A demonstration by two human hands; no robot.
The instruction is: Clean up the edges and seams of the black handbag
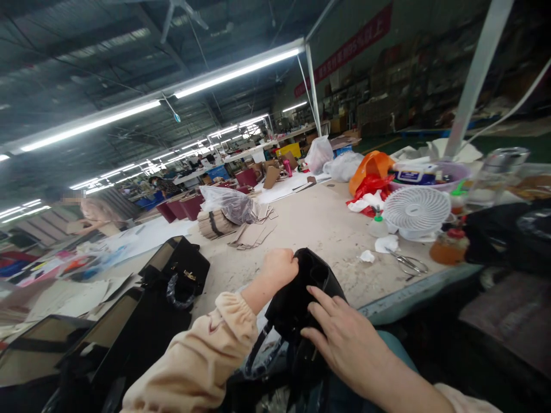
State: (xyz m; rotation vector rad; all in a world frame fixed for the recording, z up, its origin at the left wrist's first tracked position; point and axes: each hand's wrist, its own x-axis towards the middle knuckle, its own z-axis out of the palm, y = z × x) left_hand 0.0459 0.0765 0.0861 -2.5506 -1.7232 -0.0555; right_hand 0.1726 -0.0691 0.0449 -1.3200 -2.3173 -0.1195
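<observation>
A black handbag (316,275) stands tilted at the table's near edge, its open top facing up and its strap hanging below. My left hand (279,269) is closed in a fist at the bag's left rim, thumb side against the edge. What lies inside the fist is hidden. My right hand (344,332) rests on the near right side of the same bag, its fingers stretched out and apart. The inside of the bag is dark, and its lower part drops into shadow below the table edge.
More black handbags (176,275) stand at left. Scissors (407,264), a white fan (416,209) and a jar of amber liquid (449,246) are at right. Cardboard pieces (252,235) and a plastic bag (230,203) lie farther back. A person (97,212) works at far left.
</observation>
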